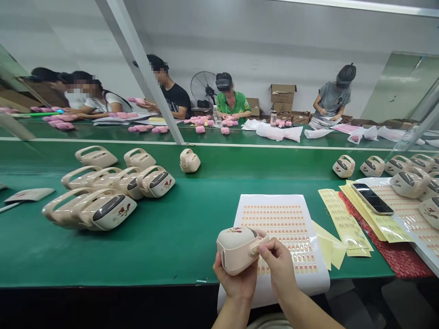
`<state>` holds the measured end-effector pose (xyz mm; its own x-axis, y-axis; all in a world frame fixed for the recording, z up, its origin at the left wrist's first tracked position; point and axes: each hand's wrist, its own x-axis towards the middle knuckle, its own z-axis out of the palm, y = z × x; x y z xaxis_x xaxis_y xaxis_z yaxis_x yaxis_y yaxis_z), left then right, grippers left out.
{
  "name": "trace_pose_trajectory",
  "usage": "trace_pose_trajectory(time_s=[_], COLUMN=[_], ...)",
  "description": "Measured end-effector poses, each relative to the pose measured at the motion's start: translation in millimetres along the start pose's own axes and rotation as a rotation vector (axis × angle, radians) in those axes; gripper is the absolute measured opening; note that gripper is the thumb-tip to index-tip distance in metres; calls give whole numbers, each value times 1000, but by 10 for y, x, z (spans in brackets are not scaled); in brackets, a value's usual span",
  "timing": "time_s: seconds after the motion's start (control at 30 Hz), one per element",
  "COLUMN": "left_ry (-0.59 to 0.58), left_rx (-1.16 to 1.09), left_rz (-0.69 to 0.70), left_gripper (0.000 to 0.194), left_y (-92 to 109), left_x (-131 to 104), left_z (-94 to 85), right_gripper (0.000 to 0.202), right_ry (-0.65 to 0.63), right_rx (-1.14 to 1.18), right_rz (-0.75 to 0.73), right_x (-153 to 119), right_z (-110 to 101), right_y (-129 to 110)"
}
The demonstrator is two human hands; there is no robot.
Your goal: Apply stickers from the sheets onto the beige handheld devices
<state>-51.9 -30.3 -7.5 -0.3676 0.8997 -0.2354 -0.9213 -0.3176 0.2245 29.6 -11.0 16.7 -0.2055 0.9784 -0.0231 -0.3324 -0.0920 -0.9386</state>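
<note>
Above a sheet of small stickers (277, 210) I hold a cream-coloured device (236, 253) with a loop handle, a dark window and a red flower print on its pale face. It is tilted. My left hand (238, 283) cups it from below and from the left side, fingers wrapped round its body. At the round joint of the handle, the thumb and forefinger of my right hand (281, 267) are pressed together on the device. Whether a small sticker sits between those fingertips cannot be made out. The sheet, with rows of small orange-edged stickers, hangs over the near table edge.
More cream devices (115, 210) stand grouped at left; one (190, 161) is alone mid-table, and several (409, 180) stand at right. Yellow sticker sheets (339, 214), a phone (373, 198) and red textured material (404, 258) lie at right. Co-workers sit beyond, by pink items (200, 121).
</note>
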Motion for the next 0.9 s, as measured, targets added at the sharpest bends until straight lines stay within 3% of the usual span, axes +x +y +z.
trace_pose_trajectory(time_s=[0.27,0.4,0.6,0.67,0.8,0.9], left_ry=[96,62,8,-11,-109,-178], left_rx=[-2,12,21,9,-42,-35], left_rz=[38,29,-23,-72,-201,-240], left_gripper=[40,41,44,42,37,37], left_y=[-12,-21,-3,8,11,22], left_x=[-14,-27,-24,-16,-22,-48], left_z=[46,58,-48,-92,-135,-129], right_gripper=[23,23,18,19,28,25], right_ry=[-27,70,139,129,50,62], right_rx=[-136,-288,-619,-642,-453,-407], right_rz=[-95,-150,-464,-393,-41,97], right_x=[-6,-13,-9,29,159,272], right_z=[-60,-40,-53,-99,-266,-445], right_y=[84,123,95,70,55,-25])
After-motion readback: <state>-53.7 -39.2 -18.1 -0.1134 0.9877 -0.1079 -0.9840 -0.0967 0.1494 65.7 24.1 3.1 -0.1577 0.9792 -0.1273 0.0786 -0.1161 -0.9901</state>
